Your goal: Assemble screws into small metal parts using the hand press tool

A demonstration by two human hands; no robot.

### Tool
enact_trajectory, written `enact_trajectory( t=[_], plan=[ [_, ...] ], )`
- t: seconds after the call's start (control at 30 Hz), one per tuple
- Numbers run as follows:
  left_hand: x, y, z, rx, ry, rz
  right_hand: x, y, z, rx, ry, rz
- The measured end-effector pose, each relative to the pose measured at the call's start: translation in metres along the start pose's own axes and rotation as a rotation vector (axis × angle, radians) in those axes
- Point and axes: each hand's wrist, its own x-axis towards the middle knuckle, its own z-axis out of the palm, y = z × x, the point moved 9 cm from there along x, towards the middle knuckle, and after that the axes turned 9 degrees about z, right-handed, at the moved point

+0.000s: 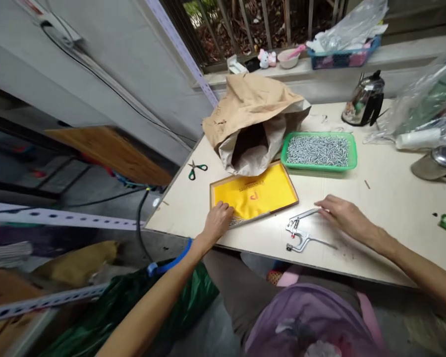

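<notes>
My left hand (219, 219) reaches into the near left corner of a shallow cardboard tray (211, 197) lined with a yellow sheet (262, 191). Its fingers are bent together, and what they hold, if anything, is hidden. A few small metal pieces (237, 221) lie beside the fingertips. My right hand (344, 216) pinches the end of one handle of metal hand pliers (301, 239), which look like snap-fastener pliers. Their handles are spread and the C-shaped jaw points left, over the table near its front edge.
Behind the tray, a large brown paper bag (252, 106) lies with its mouth toward me. A green tray (353, 153) full of small metal pins stands to its right. Scissors (196, 169) lie left; a glass kettle (362, 101) and a metal cup (436, 162) stand right.
</notes>
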Motion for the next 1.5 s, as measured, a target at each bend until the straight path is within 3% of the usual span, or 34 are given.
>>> enact_trajectory(
  t=[0.1,0.17,0.23,0.37,0.43,0.5,0.67,0.97,1.13,1.33,1.5],
  plan=[
    [-0.004,-0.005,-0.014,-0.066,0.087,-0.109,-0.035,-0.019,0.039,0.025,-0.191,-0.003],
    [-0.009,0.000,-0.022,-0.216,0.158,-0.211,-0.048,-0.020,0.055,0.007,-0.235,0.020],
    [-0.013,0.021,-0.018,-0.486,0.169,-0.284,-0.054,-0.016,0.065,-0.014,-0.240,0.050],
    [-0.017,0.104,0.020,-1.115,-0.081,-0.303,-0.054,-0.013,0.076,-0.062,-0.252,0.074],
    [-0.019,0.137,0.038,-1.225,-0.203,-0.337,-0.053,-0.015,0.077,-0.105,-0.261,0.067],
    [-0.019,0.154,0.051,-1.219,-0.278,-0.370,-0.053,-0.018,0.077,-0.125,-0.267,0.058],
    [-0.013,0.158,0.064,-1.098,-0.374,-0.407,-0.055,-0.018,0.078,-0.120,-0.268,0.048],
    [-0.007,0.167,0.057,-0.998,-0.564,-0.330,-0.057,-0.016,0.086,-0.111,-0.303,0.044],
    [-0.009,0.170,0.060,-1.012,-0.596,-0.351,-0.056,-0.017,0.082,-0.098,-0.329,0.036],
    [-0.017,0.170,0.062,-1.094,-0.611,-0.402,-0.039,0.001,0.066,-0.205,-0.147,0.004],
    [-0.016,0.169,0.062,-1.081,-0.589,-0.406,-0.026,0.011,0.076,-0.221,-0.204,-0.036]
  ],
)
